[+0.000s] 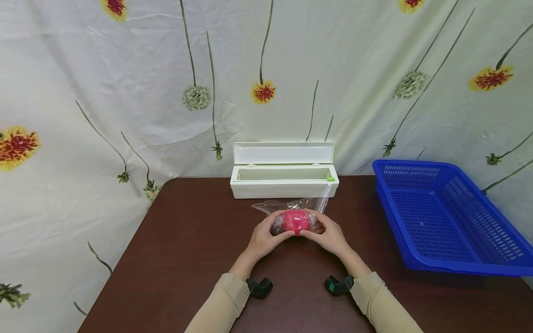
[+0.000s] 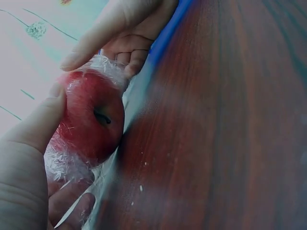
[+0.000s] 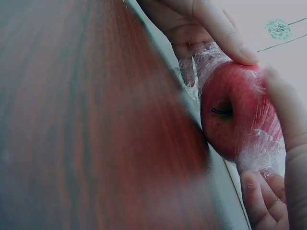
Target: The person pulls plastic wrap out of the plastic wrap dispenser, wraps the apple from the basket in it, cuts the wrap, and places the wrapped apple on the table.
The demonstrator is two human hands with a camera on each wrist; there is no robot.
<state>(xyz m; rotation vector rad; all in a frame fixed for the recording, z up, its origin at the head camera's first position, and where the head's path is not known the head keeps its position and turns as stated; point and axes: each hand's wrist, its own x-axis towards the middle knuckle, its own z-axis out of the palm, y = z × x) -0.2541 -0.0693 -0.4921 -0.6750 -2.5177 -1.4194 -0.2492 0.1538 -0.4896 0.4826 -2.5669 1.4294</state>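
A red apple (image 1: 296, 221), stem dimple showing in both wrist views, is covered in clear cling film (image 3: 261, 151) bunched at its two sides. My left hand (image 1: 264, 235) holds one side, thumb on the near face of the apple and fingers curled behind the bunched film. On the other side my right hand (image 1: 331, 235) grips it the same way, the two thumb tips close together. Loose film (image 1: 270, 206) spreads behind the hands and reaches up to the front right of a white film box (image 1: 283, 189), whose lid (image 1: 284, 152) stands open.
A small green piece (image 1: 331, 178) sits on the right end of the box rim. To the right, a blue perforated plastic basket (image 1: 420, 261) stands on the dark brown wooden table (image 1: 175, 259). Behind hangs a white floral cloth (image 1: 145, 69).
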